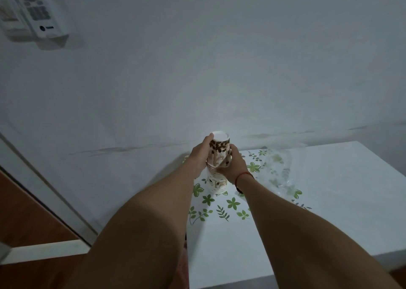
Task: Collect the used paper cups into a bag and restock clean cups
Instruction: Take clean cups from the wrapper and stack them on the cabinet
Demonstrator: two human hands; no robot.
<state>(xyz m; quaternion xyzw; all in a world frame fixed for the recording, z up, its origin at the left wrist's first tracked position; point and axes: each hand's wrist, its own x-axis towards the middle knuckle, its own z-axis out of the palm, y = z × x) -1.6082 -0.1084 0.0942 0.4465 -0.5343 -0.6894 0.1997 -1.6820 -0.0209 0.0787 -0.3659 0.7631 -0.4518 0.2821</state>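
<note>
A stack of paper cups [218,154] printed with brown coffee beans stands upside down on the white table [329,201], near its far left corner. My left hand [201,157] grips the left side of the upper cups. My right hand [234,163] grips the right side, a red string on its wrist. The lower cups [216,184] of the stack show below both hands. A clear plastic bag [279,170] lies crumpled on the table, to the right of the stack.
A green leaf-and-flower pattern [222,203] covers the table's left part. A white wall rises right behind the table. A remote control in a wall holder [37,12] hangs at the upper left. Brown floor and a white door frame [44,190] lie to the left.
</note>
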